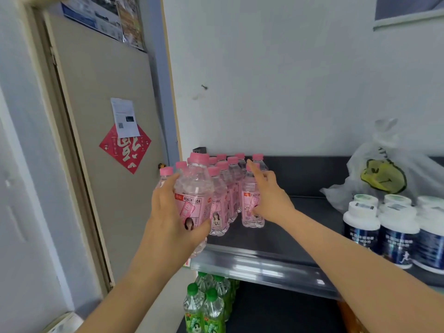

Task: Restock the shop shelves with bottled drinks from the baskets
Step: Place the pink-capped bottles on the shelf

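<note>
- A peach soda bottle is held upright, cap up, gripped round its label by the left hand over the shelf front edge.
- Just beyond that hand, pink-capped bottles are stood in rows; a short forward, downward placement is judged to be needed.
- The right hand is laid with straight fingers against the front right bottle.
- White jars are stood well to its right.

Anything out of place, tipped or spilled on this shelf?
Nothing is spilled or tipped; the peach soda bottles on the shelf stand upright. One oddity: a crumpled plastic bag slumps at the back right behind the white-capped jars, loose among rowed stock.
</note>
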Available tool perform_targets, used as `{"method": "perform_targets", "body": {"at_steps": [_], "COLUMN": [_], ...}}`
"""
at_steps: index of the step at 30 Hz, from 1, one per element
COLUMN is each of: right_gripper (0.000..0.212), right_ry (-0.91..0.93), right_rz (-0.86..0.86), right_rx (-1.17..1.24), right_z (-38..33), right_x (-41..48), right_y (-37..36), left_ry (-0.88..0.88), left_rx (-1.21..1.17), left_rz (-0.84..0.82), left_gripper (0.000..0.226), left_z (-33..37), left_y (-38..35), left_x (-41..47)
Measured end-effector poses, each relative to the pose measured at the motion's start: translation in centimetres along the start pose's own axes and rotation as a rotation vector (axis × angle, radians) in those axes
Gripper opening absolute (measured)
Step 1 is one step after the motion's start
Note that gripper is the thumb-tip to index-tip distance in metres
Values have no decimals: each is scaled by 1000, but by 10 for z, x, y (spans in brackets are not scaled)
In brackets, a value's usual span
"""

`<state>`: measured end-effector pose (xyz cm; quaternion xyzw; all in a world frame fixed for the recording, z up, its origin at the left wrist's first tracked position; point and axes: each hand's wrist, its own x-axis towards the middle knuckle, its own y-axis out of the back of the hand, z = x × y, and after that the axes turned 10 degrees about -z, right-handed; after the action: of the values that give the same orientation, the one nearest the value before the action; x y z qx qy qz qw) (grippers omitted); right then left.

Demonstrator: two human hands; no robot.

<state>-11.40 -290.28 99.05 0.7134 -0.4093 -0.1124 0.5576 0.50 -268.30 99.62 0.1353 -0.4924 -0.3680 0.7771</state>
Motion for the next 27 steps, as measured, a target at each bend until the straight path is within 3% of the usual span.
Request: {"method": "perform_targets", "body": {"at_steps": [19, 27], "right_gripper": [117, 104], "right_ry": [-60, -41], "right_rz": [97, 220], "right_rx": [-145, 159], "right_z": [16, 21], "right_x": [33, -1], "right_y": [-10, 23], "left_ry": [-1, 60], "left_rx": [-52, -143], "left_rz": [-23, -49], "left_gripper": [96, 97], "left_z": [13, 26], "left_y": [-30, -56], "left_x": [12, 25]}}
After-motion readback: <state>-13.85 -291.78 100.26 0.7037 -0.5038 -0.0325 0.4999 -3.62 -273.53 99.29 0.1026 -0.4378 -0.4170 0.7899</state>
